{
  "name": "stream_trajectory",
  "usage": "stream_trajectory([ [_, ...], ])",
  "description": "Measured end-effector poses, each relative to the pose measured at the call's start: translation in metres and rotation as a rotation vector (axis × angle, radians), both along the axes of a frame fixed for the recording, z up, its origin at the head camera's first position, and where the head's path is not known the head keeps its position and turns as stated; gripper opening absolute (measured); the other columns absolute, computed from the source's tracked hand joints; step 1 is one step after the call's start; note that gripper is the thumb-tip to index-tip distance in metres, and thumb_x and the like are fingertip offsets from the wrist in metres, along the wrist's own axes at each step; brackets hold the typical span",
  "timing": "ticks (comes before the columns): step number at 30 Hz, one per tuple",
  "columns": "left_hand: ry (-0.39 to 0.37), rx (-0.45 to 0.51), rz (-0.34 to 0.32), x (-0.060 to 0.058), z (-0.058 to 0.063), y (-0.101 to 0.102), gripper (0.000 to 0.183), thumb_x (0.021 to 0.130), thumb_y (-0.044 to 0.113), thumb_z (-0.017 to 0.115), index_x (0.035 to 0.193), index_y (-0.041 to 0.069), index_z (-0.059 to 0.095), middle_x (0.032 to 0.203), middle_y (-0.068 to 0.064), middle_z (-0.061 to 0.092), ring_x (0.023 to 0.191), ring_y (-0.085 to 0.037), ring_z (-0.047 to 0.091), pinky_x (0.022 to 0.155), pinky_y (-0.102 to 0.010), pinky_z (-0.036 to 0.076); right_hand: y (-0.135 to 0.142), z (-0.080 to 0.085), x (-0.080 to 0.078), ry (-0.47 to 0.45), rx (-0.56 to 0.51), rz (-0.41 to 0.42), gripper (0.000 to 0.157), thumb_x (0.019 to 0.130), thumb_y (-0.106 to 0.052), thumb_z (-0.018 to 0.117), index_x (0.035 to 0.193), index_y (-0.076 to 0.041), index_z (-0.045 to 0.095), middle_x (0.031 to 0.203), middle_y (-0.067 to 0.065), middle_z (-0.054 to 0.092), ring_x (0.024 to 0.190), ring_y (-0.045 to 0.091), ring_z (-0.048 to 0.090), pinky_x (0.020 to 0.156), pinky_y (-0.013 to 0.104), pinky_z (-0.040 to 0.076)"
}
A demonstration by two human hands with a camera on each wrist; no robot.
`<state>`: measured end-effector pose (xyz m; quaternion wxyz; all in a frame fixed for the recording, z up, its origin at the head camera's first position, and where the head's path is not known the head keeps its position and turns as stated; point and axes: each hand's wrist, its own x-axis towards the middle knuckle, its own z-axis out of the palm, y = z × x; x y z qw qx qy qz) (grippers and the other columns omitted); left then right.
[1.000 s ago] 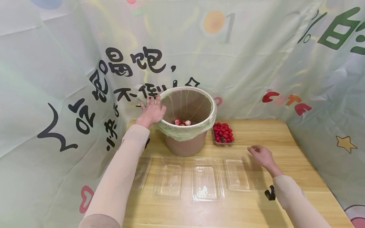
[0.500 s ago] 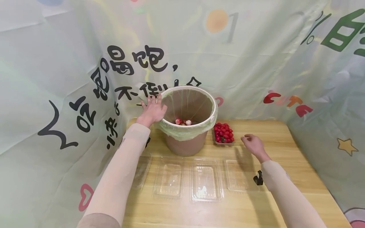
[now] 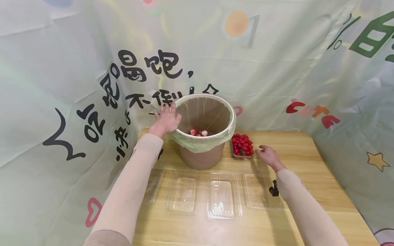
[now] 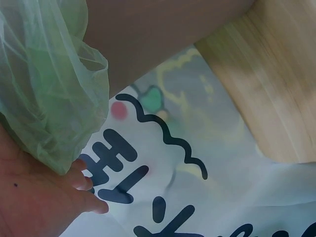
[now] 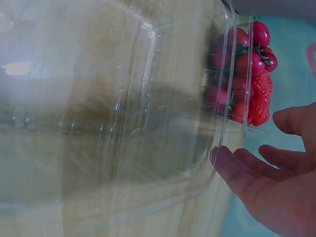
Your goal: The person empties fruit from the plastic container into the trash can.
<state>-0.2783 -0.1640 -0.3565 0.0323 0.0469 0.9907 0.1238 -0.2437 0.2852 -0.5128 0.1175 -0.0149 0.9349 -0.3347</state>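
My left hand point(image 3: 166, 121) rests on the left rim of a brown bin point(image 3: 201, 158), its fingers spread over the green plastic liner point(image 4: 54, 94). Several small red and whitish round fruits point(image 3: 199, 133) lie inside the bin. To the bin's right sits a clear plastic box point(image 3: 243, 156) heaped with red cherry tomatoes point(image 5: 247, 64) and lumpy red pieces point(image 5: 261, 96) of unclear kind. Just right of that box, my right hand point(image 3: 268, 156) hovers with nothing in it, its fingers loosely bent and apart from the tomatoes.
Several clear plastic containers stand in a row before the bin, among them a middle one point(image 3: 223, 196) and one point(image 3: 256, 189) below my right hand. The wooden table point(image 3: 286, 145) meets printed cloth walls point(image 3: 271, 82) at the back and sides.
My right hand has moved left and slightly farther away, up to the box of cherry tomatoes. My left hand has stayed on the bin's rim.
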Motion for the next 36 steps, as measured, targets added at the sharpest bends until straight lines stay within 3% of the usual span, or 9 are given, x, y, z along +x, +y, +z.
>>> stream_trajectory([
  [9,0.002,0.003,0.004,0.002,0.0,0.0,0.075,0.108,0.046,0.017,0.17,0.005,0.005,0.174,-0.031,0.007,0.162,-0.051,0.001,0.127,-0.073,-0.002,-0.003,-0.007,-0.01,0.028,-0.012,0.002,0.063,0.104,-0.026,0.045,0.146,0.021,0.045,0.136,0.044,0.058,0.123,0.055,0.061,0.102,0.06,0.054],
  [16,0.006,0.009,0.008,0.003,-0.001,-0.001,0.075,0.108,0.048,0.017,0.17,0.006,0.005,0.174,-0.03,0.007,0.162,-0.05,0.0,0.128,-0.072,-0.003,-0.01,-0.006,-0.014,-0.018,-0.038,-0.006,0.063,0.107,-0.023,0.042,0.152,0.02,0.036,0.143,0.045,0.051,0.13,0.055,0.056,0.105,0.062,0.052],
  [26,-0.002,0.014,0.003,0.001,-0.001,0.0,0.075,0.108,0.047,0.016,0.17,0.007,0.003,0.174,-0.029,0.008,0.162,-0.05,0.001,0.127,-0.072,-0.004,-0.012,-0.017,-0.021,0.006,0.003,-0.053,0.058,0.103,-0.013,0.044,0.148,0.023,0.038,0.14,0.043,0.055,0.131,0.055,0.056,0.109,0.061,0.05],
  [31,0.002,0.019,0.003,0.001,0.0,0.0,0.075,0.108,0.046,0.018,0.17,0.006,0.004,0.174,-0.029,0.009,0.163,-0.05,0.002,0.128,-0.072,-0.003,-0.01,-0.022,-0.023,-0.028,-0.009,-0.067,0.058,0.102,-0.011,0.043,0.15,0.02,0.038,0.14,0.043,0.055,0.117,0.049,0.063,0.093,0.05,0.058],
  [36,0.011,0.02,0.006,0.002,0.0,0.001,0.075,0.108,0.045,0.019,0.17,0.006,0.006,0.174,-0.029,0.011,0.162,-0.05,0.004,0.128,-0.072,0.0,-0.01,-0.025,-0.026,-0.051,-0.047,-0.088,0.059,0.1,-0.01,0.041,0.153,0.017,0.038,0.15,0.042,0.046,0.098,0.035,0.056,0.075,0.035,0.048],
])
